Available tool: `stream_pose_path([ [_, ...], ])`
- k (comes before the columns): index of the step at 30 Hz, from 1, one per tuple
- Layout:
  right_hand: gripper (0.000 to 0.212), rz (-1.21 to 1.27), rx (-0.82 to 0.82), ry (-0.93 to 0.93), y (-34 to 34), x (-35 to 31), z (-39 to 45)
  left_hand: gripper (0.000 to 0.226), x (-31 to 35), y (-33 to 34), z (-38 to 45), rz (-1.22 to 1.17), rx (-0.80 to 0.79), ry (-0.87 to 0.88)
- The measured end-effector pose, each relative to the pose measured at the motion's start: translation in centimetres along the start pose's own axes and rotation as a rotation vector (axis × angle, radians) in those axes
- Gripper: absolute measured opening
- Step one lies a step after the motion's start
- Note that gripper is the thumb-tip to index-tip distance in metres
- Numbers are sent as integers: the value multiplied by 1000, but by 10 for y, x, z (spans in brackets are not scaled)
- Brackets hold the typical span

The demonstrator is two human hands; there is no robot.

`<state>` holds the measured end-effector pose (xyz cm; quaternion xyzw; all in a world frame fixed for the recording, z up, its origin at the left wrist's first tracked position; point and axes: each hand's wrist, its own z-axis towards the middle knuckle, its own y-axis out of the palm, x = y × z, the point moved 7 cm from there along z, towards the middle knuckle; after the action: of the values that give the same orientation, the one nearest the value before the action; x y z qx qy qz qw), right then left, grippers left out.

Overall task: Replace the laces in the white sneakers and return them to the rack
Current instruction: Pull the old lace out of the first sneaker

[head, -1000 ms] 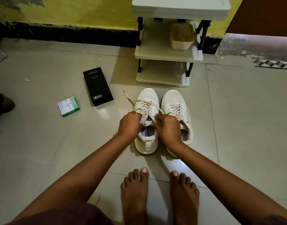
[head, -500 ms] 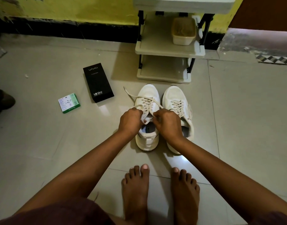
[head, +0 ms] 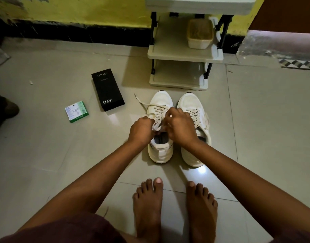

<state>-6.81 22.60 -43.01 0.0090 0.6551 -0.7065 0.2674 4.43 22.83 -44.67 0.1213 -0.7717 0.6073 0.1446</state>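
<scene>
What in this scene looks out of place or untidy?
A black phone box and a small green carton lie loose on the floor tiles, left of the sneakers. One lace end trails off the left sneaker.

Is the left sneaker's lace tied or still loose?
Loose. One lace end trails free onto the floor beside the left sneaker, while the left hand and right hand pinch the lace.

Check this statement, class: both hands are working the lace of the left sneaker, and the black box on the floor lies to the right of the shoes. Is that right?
Not quite. The head view shows the black box lying to the left of the shoes, not the right. The rest holds: the left hand and right hand are both working the lace of the left sneaker.
</scene>
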Motion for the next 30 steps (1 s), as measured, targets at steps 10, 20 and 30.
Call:
stream_pose_path([
  [10,8,525,-32,210,-35,7,22,26,3,-1,-3,0,16,10],
  [20,24,-423,-184,-307,-11,-22,-2,27,5,-2,-4,-8,7,18],
  [30,10,570,16,235,-37,-30,26,20,5,2,-5,-123,-24,-75],
])
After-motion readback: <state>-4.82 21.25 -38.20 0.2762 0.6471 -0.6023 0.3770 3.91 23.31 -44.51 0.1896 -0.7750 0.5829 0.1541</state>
